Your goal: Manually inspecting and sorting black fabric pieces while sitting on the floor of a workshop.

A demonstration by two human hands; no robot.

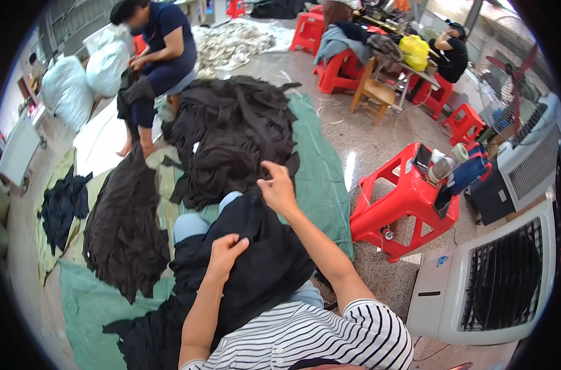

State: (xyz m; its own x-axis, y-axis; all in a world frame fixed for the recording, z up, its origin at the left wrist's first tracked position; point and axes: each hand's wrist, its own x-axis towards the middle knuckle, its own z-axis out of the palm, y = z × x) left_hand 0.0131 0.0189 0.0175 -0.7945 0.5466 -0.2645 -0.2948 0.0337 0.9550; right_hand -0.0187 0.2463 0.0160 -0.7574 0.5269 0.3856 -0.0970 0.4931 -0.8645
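A black garment (262,265) lies spread over my lap and knees, its folds trailing down at the left. My left hand (226,256) is over it, thumb and fingers pressed together; what they hold, if anything, is too small to make out. Higher and to the right, my right hand (278,190) is raised above the cloth's far edge, with thumb and forefinger apart and nothing visible between them. Just beyond my knees rises a large heap of dark garments (234,126).
Another dark pile (126,222) and a smaller one (66,203) lie left on green sheeting (320,160). A co-worker (166,43) bends over dark cloth at far left. At right stand a red stool (385,209) bearing small items and an air cooler (453,283).
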